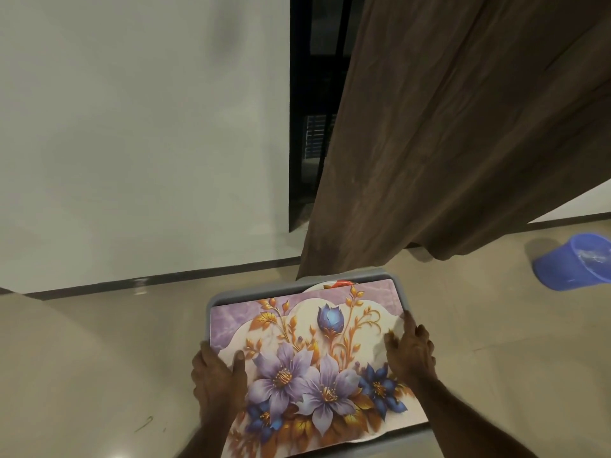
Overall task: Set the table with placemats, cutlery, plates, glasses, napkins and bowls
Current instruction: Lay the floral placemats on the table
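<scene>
- A floral placemat (317,361) lies on top of a grey tray (218,300), between the person's two hands.
- The left hand (216,380) grips the tray's left edge, its thumb (238,363) pressed on the mat, the fingers curled around the rim.
- The right hand (410,350) rests on the mat's right side, its fingers (408,322) slightly spread.
- Beyond the fingertips, a white plate rim (319,286) peeks out from under the mat.
- A brown curtain (446,133) hangs ahead; a blue plastic bucket (575,262) stands far right on a glossy beige tiled floor (99,375).
</scene>
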